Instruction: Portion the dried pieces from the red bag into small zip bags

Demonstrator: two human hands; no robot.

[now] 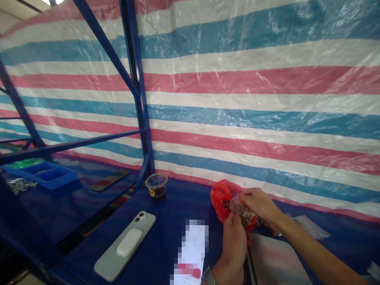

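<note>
My left hand [233,241] and my right hand [259,206] are both closed on a small clear plastic bag [242,211] with dark small pieces inside, held just above the blue table [166,237]. A red plastic bag [221,198] lies right behind it, touching my fingers. The left hand grips the clear bag from below, and the right pinches its top edge. A watch [209,277] shows on my left wrist.
A phone [126,245] lies face down at the front left. A small clear cup [156,185] with dark contents stands by the blue post [139,91]. Clear zip bags [308,227] and a grey sheet [276,261] lie to the right. A blue tray [44,172] sits far left.
</note>
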